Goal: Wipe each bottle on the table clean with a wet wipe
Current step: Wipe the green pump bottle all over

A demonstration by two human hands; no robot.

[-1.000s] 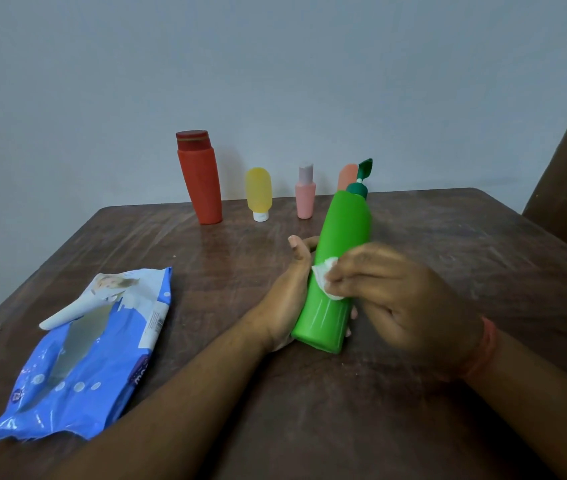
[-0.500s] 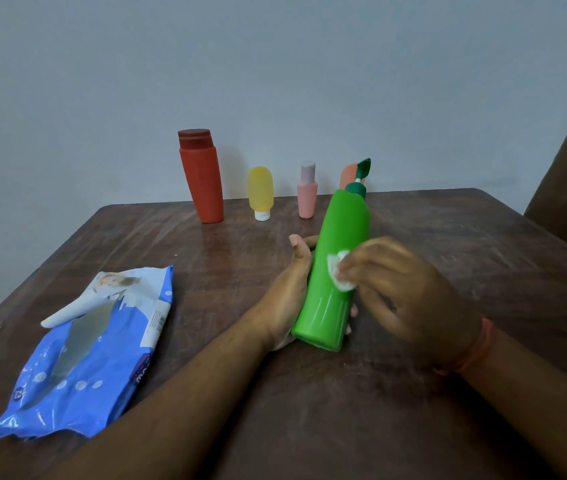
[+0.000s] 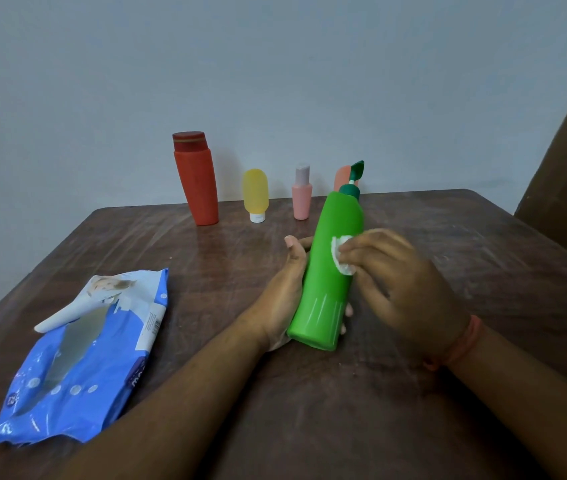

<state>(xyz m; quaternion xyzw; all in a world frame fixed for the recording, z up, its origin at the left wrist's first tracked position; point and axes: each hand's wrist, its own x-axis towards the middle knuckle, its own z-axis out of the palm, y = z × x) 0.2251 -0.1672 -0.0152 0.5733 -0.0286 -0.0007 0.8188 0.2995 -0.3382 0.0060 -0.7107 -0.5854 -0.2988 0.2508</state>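
Green pump bottle [image 3: 330, 271] is tilted over the bench [image 3: 483, 271] centre, base toward the camera. Left hand [image 3: 284, 299] cradles its lower body from underneath, fingers wrapped round it. Right hand [image 3: 400, 282] pinches a small wad of wet wipe [image 3: 341, 259] against the mid-body. Likely rigid smooth plastic, slick once damp; weight can't be judged. Best grip: low on the body, not the pump head [image 3: 353, 181]. Red [image 3: 197, 181], yellow [image 3: 255, 194] and pink [image 3: 301, 195] bottles stand upright at the far edge; a fourth is mostly hidden behind the pump.
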